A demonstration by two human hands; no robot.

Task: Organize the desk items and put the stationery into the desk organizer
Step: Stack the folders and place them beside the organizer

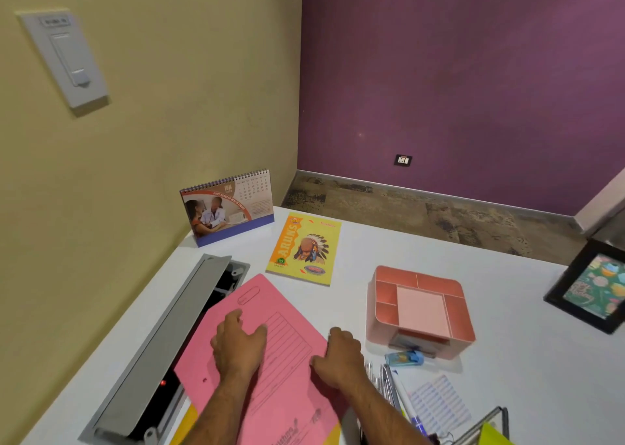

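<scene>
Head view. Pink folder (270, 353) flat on white desk (507, 360), angled, its far left corner reaching over open grey cable tray (176, 336) set into desk along left edge. Yellow sheet (189, 421) showing under folder's near edge. Left hand (238, 346) palm down on folder, fingers extended and lightly spread, pressing flat, gripping nothing. Right hand (338, 358) at folder's right edge, fingers curled under; whether edge is actually pinched cannot be told.

Pink desk organizer (421, 309) standing right of folder, apart from it, several compartments around one large square one, no stationery visible inside. Blue eraser (404, 357) lying just in front of organizer. Pens (385, 382) in a loose bunch just beside right hand, between folder and sheet of labels (436, 404). Yellow notebook (304, 248) flat beyond folder, well clear of organizer. Desk calendar (228, 206) upright at far left corner against beige wall. Black picture frame (590, 287) at desk's right edge. Wire item (487, 424) partly cut off at bottom right, nature unclear.
</scene>
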